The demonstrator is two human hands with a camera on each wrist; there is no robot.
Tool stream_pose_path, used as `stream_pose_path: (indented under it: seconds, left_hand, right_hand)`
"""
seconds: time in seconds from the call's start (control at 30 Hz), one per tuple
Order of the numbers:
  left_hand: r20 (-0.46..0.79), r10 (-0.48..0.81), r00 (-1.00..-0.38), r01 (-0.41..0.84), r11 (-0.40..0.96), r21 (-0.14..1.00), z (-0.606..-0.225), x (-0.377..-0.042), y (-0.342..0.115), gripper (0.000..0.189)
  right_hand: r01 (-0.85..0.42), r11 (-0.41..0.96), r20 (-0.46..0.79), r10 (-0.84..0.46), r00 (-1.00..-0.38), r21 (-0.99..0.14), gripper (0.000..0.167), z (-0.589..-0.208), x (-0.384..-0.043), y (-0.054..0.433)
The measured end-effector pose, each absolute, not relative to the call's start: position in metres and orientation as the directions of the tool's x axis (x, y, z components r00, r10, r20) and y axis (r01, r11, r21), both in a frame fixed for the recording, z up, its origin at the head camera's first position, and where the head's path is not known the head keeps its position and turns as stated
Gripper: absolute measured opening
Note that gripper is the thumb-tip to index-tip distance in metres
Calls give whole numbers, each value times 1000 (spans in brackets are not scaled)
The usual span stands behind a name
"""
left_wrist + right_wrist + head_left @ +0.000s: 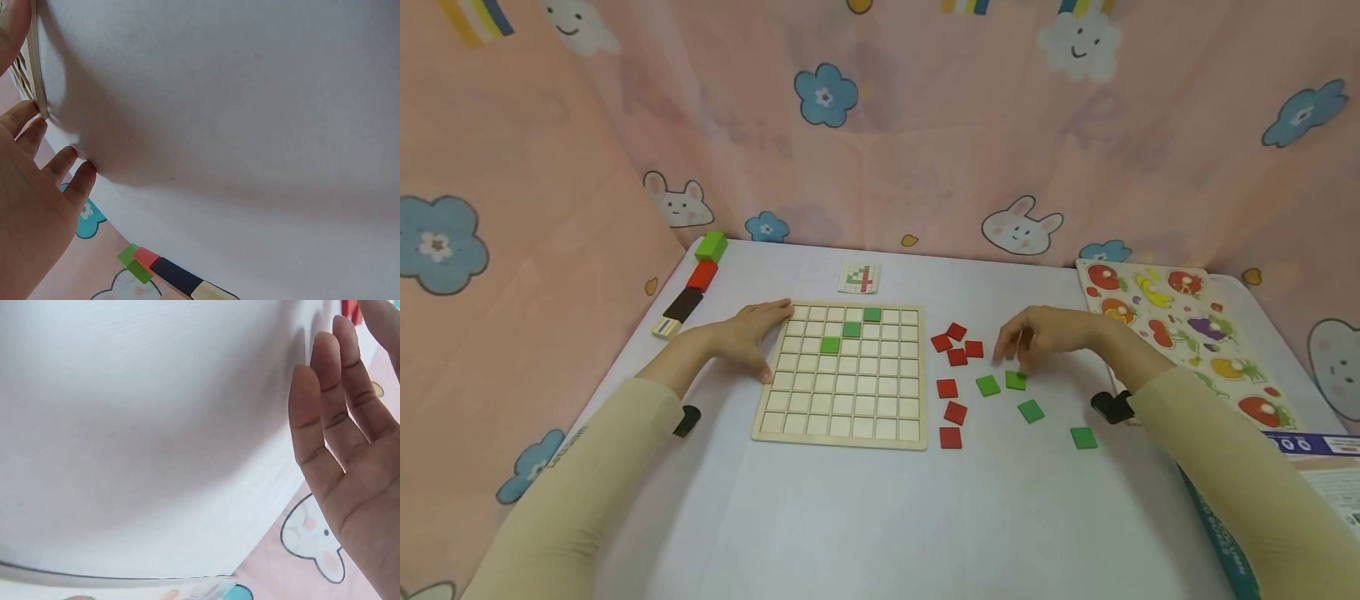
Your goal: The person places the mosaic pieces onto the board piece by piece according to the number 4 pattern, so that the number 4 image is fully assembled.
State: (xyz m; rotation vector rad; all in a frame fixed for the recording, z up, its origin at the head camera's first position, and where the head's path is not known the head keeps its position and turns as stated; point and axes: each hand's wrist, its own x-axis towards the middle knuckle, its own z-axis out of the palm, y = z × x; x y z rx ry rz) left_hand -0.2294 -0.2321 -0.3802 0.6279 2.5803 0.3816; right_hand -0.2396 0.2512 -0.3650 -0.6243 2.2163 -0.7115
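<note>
A square wooden grid board (838, 444) lies on the white table, with green square tiles (830, 345) in a diagonal of three cells. My left hand (747, 335) rests along its left side, fingertips at the far left corner and thumb on the edge. In the left wrist view, the left fingers (81, 181) are spread beside the board's edge. My right hand (1051, 332) hovers over the loose green tiles (1031, 411), its thumb right by one green tile (1016, 381). Extended right fingers (306, 406) show in the right wrist view. Red tiles (956, 412) lie between board and right hand.
Behind the board is a small pattern card (859, 278). Green (711, 246), red (703, 276) and black (683, 305) blocks line the left table edge. A fruit-picture board (1195, 333) and a box (1315, 467) stand at the right. A pink patterned cloth surrounds the table.
</note>
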Motion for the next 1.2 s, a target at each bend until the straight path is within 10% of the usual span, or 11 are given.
stream_pose_path:
  seconds: [0.8, 1.2]
  left_hand:
    - [-361, 485, -797, 365, 862, 351, -383, -231, -233, 112]
    - [-364, 481, -798, 361, 864, 352, -384, -231, -234, 113]
  right_hand:
    - [-366, 814, -384, -547, -744, -451, 26, -375, -236, 247]
    - [-322, 650, -50, -485, -873, -688, 16, -368, -244, 151]
